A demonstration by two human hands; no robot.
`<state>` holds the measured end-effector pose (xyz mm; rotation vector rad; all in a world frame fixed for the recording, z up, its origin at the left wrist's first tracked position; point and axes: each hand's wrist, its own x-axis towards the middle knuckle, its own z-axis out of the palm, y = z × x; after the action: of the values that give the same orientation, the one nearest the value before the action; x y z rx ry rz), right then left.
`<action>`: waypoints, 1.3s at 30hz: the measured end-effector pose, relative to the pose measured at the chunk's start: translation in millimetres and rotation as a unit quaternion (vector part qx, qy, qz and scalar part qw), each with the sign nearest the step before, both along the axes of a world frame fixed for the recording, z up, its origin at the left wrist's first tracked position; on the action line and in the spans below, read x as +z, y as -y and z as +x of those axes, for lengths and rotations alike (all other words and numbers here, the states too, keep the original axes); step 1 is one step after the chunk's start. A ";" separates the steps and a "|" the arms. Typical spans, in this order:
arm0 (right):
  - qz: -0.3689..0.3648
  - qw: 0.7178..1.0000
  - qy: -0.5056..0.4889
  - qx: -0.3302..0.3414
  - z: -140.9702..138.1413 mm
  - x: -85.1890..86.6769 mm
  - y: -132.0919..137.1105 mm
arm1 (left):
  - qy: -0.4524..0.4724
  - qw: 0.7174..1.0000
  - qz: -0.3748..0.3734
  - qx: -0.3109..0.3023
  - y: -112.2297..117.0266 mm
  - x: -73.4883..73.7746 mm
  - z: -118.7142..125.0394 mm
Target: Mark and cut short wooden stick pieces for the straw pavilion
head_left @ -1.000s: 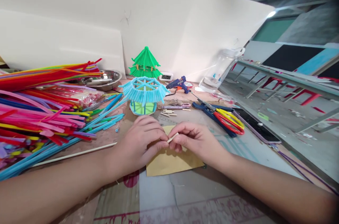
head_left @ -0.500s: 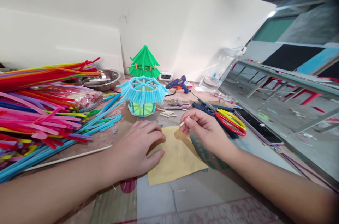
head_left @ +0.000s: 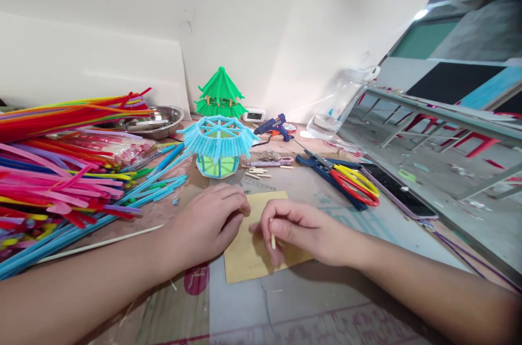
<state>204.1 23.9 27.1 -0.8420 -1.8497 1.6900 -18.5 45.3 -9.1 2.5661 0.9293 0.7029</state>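
A short pale wooden stick [head_left: 273,235] is pinched between the thumb and fingers of my right hand [head_left: 304,231], pointing downward above a tan sheet that looks like sandpaper [head_left: 255,255]. My left hand [head_left: 212,223] lies at the left edge of this sheet, fingers curled in and thumb close to the index finger; nothing shows in it. Beyond the hands lie several cut stick pieces [head_left: 259,172]. Behind them stands a small pavilion-like model with a light blue fringed roof [head_left: 220,136], and at its back a green tiered roof [head_left: 221,89].
Bundles of coloured pipe cleaners [head_left: 69,182] fill the left side, near a metal bowl [head_left: 165,122]. At the back are a blue glue gun [head_left: 271,126], a small clock [head_left: 253,115] and a clear jug [head_left: 338,106]. Scissors [head_left: 354,184] and a phone [head_left: 402,193] lie right.
My right hand has come nearer and left over the sheet, turning the stick downward. My left hand's fingers and thumb have drawn closer together.
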 end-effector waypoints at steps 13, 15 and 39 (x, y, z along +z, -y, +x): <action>0.303 0.909 0.241 -0.156 31.7 -21.0 -49.9 | -0.081 0.992 0.079 -0.048 4.0 -1.9 1.4; 0.333 0.896 0.260 -0.137 28.1 -21.5 -45.9 | -0.082 0.992 0.077 -0.055 5.9 -0.9 0.8; 0.407 0.868 0.273 -0.078 17.7 -17.4 -39.3 | -0.105 0.992 0.022 -0.066 8.5 7.7 4.2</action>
<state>221.9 63.2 9.7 -1.0871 -2.4685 0.4411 -14.3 36.8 -1.4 2.7506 0.8030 0.4286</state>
